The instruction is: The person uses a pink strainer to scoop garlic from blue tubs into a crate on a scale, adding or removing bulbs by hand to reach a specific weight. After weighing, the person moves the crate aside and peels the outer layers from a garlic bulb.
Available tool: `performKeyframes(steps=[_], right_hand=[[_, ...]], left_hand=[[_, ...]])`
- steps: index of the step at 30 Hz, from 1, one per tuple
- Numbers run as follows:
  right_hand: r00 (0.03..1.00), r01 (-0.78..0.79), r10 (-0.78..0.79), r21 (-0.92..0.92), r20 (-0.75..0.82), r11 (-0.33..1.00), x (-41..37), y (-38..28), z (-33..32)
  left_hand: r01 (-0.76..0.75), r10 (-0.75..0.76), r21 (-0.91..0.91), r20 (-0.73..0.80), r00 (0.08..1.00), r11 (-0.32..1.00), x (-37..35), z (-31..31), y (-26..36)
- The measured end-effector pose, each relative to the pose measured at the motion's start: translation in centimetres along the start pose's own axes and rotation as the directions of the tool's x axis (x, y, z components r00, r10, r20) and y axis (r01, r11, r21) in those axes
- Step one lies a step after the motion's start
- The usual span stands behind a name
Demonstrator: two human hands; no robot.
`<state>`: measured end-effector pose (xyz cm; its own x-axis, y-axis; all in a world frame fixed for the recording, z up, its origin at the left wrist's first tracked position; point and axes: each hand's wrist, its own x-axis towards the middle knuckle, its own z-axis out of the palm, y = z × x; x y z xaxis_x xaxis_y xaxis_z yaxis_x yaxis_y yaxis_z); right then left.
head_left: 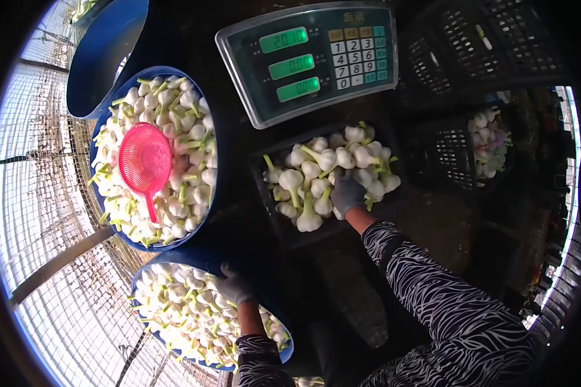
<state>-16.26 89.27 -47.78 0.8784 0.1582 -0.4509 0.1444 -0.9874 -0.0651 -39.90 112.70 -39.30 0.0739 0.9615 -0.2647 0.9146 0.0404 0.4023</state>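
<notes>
My right hand (pixel 348 194), in a grey glove, reaches into the garlic bulbs (pixel 308 220) heaped in a black crate (pixel 284 236). Its fingers touch the bulbs, and their tips are partly hidden among them, so I cannot make out whether a bulb is gripped. The bulbs are white with short green stems. At the lower left, my left hand (pixel 236 287), also gloved, is over the near edge of a blue tub (pixel 289 348) full of garlic. Its thumb stands apart from the fingers, and no bulb shows in it.
Behind the crate is a digital scale (pixel 316 55) with lit green displays. A pink strainer (pixel 146 161) lies on garlic in a second blue tub (pixel 214 148). Another blue container (pixel 103 64) stands behind it. On the right are black crates (pixel 455 151), one with garlic.
</notes>
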Motion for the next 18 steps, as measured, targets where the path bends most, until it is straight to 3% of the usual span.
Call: performKeyframes(steps=[6,7,10,12,13,14,15,16,18], right_hand=[[0.988,0.049,-0.011,0.252,-0.152,0.967,-1.2,1.3,-0.5],[0.983,0.002,0.047,0.273,-0.175,0.962,-1.8,0.8,-1.9],[0.912,0.262,-0.103,0.372,-0.398,0.89,-3.2,-0.3,-3.4],[0.918,0.336,-0.145,0.531,-0.369,0.778,-3.1,-3.1,-4.1],[0.874,0.428,-0.196,0.513,-0.444,0.745,-2.0,-4.7,-3.9],[0.875,0.456,-0.227,0.569,-0.428,0.685,-1.4,-6.7,-5.2],[0.877,0.436,-0.239,0.482,-0.416,0.76,-0.4,-8.1,-4.9],[0.944,0.308,-0.184,0.534,-0.273,0.787,0.6,-9.2,-4.6],[0.953,0.234,-0.116,0.441,-0.279,0.867,1.8,-10.2,-3.8]], left_hand=[[0.043,-0.038,-0.097,0.056,0.998,0.994,-0.3,-0.4,0.6],[0.051,-0.043,-0.121,0.067,0.997,0.991,-0.2,-0.5,0.8],[0.029,-0.03,0.03,0.054,0.998,0.999,0.3,0.2,-0.6],[0.069,-0.061,-0.134,0.07,0.996,0.989,-0.4,-0.5,1.0],[0.013,-0.013,-0.065,-0.009,1.0,0.998,0.3,0.8,-1.5],[0.014,-0.013,-0.018,0.02,1.0,1.0,-0.1,0.0,-0.2],[0.017,-0.016,-0.063,0.028,0.999,0.998,0.0,0.3,-0.5],[0.024,-0.02,-0.105,0.035,0.999,0.994,0.2,0.4,-0.9],[0.005,0.0,-0.121,0.042,0.999,0.993,0.0,0.3,-0.7]])
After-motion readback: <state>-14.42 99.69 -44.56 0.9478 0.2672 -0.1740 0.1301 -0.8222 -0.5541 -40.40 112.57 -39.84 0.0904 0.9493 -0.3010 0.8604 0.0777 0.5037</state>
